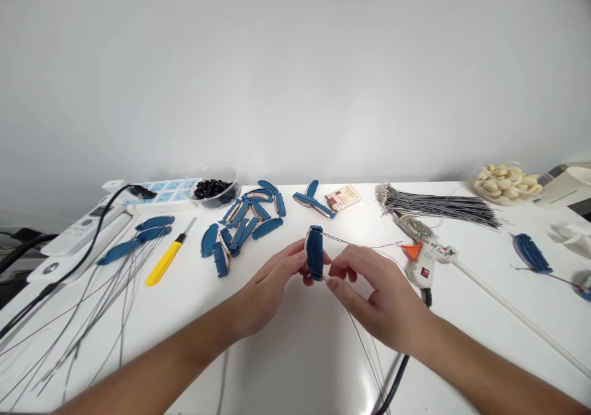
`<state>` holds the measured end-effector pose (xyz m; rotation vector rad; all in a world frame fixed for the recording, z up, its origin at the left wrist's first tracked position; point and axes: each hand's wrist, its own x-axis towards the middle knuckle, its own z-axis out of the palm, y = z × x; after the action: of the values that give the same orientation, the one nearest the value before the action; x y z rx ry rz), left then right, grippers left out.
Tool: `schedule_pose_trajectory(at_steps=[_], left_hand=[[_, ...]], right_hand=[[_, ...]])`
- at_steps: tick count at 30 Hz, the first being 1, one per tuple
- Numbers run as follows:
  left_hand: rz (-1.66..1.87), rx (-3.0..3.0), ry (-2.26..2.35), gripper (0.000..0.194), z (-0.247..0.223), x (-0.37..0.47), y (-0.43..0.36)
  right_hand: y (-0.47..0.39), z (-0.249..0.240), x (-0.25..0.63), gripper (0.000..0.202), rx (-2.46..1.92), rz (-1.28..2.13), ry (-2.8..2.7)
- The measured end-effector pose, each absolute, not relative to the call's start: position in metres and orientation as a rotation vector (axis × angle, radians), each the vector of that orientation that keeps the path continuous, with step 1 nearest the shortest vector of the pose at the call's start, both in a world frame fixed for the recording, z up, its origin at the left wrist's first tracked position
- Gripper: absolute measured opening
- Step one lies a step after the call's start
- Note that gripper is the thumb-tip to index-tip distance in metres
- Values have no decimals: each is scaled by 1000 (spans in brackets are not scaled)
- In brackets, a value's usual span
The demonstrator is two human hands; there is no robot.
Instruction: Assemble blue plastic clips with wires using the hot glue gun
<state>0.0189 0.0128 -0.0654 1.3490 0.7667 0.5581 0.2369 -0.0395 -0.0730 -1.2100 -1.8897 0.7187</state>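
Note:
Upright in my left hand [277, 271] is a blue curved plastic piece [315, 252], gripped between thumb and fingers over the front of the table. Thin dark wires [357, 319] run from the piece, one toward the right at its top and others from its lower end down to the table edge. My right hand [376, 286] pinches a wire beside the lower end of the piece with thumb and index finger. Similar blue pieces [237, 224] lie in a loose pile behind my left hand, and several more [133, 242] with wires lie at the left.
A yellow-handled screwdriver [165, 263] and a power strip [173, 191] are at left, near a bowl of black parts [221, 196]. At right are a glue gun [422, 261] with its glue stick, a bundle of wires [438, 205] and a bowl of pistachio-like shells [503, 184].

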Motion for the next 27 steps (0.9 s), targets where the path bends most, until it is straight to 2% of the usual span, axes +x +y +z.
schedule_pose_trajectory(at_steps=[3,15,19,24,27], left_hand=[[576,1349,807,37,-69,19,9],[575,1465,692,30,-57,18,4],[593,1445,698,27,-59,19,4],[663,1311,757,33,-69,17,9],[703,1290,748,28,-71,15,18]], right_hand=[[-40,-73,237,20,-1229,738,-1955],[-38,-70,238,20,-1109,712,-2024],[-38,-71,238,19,-1115,706,-2038],[-37,-72,241,9,-1112,860,-1978],[-36,-72,244,9,-1038,882,-1980]])
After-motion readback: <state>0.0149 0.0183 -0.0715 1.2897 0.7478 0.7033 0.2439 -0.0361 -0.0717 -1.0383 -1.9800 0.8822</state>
